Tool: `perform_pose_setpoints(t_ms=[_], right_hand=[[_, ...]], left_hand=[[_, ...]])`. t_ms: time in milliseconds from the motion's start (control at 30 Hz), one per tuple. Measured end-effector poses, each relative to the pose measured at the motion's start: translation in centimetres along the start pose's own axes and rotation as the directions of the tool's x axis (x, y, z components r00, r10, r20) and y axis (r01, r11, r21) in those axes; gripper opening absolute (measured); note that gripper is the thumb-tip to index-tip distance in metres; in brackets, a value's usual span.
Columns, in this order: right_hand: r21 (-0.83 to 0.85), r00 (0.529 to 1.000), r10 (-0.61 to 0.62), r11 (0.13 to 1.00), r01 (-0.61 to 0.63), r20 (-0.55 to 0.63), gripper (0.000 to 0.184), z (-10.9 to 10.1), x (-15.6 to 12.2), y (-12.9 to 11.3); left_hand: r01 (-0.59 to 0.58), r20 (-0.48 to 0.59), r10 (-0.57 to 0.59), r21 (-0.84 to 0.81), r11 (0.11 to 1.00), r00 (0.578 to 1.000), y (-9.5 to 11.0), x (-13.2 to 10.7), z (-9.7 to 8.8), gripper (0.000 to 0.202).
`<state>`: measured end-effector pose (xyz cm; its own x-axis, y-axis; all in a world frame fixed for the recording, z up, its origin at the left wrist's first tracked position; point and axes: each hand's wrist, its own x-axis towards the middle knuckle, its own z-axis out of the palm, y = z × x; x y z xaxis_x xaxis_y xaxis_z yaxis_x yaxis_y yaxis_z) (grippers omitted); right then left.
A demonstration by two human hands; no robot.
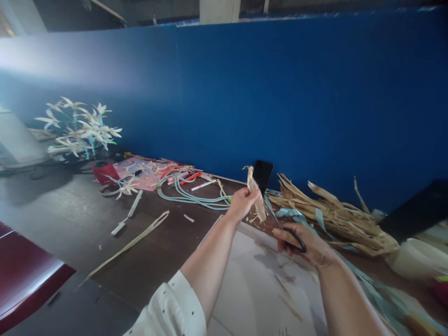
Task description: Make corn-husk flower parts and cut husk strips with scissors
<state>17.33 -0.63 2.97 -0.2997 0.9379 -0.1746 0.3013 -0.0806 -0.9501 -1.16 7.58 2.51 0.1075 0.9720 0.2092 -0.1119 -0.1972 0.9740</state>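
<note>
Pinched in my left hand [242, 203] is a strip of dried corn husk [259, 207], its curled tip rising above the fingers and its wider end hanging below them. My right hand [304, 242] grips a pair of scissors [297, 238] by the black handles. The scissor blades point up and left, close beside the husk; whether they touch it I cannot tell. Beneath both hands lies a large white sheet [257, 275] with thin husk scraps on it. A pile of dried husks [325, 212] lies to the right of my hands.
Behind the table stands a blue partition [280, 93], with a black phone [263, 175] leaning on it. Coiled pale-blue cord [191, 198], a long pale strip [129, 242] and husk flowers [84, 126] are to the left. A white bowl [418, 259] is at right.
</note>
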Motion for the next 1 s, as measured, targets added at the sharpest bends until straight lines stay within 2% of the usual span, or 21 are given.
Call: perform_pose_setpoints(t_ms=[533,733,1000], right_hand=[[0.053,0.999,-0.015,0.999,0.013,0.043,0.043,0.01,0.04,0.12],[0.134,0.996,0.001,0.991,-0.014,0.092,0.043,-0.09,-0.01,0.22],[0.097,0.997,0.012,0.995,-0.020,0.082,0.047,0.07,0.06,0.21]], left_hand=[[0.070,0.132,-0.060,-0.072,0.995,0.989,-0.42,0.26,-0.09,0.035],[0.081,0.194,-0.043,-0.192,0.978,0.980,-0.51,0.31,0.10,0.035],[0.089,0.226,-0.038,-0.217,0.972,0.973,-0.43,0.15,-0.05,0.036]])
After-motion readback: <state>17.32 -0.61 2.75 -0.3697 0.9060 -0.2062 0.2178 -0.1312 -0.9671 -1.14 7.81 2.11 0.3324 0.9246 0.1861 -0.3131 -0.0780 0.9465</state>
